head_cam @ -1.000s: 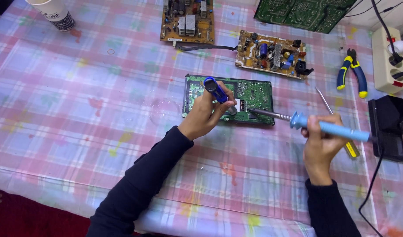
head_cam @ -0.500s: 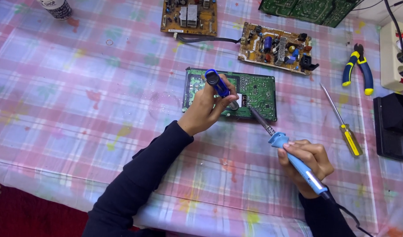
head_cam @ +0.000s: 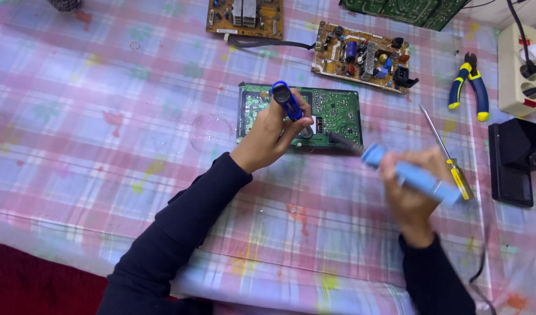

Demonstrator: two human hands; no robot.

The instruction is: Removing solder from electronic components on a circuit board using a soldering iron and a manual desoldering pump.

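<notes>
Green circuit board is laid flat at the centre of the frame on the checked bench. A dark blue desoldering pump is gripped upright by the closed left hand, its lower end on the board. A light blue soldering iron is clasped in the right hand, blurred, its dark tip at the board's lower right edge. No finished joint can be made out, so the work seems midway. Pliers and a screwdriver lie at the right.
</notes>
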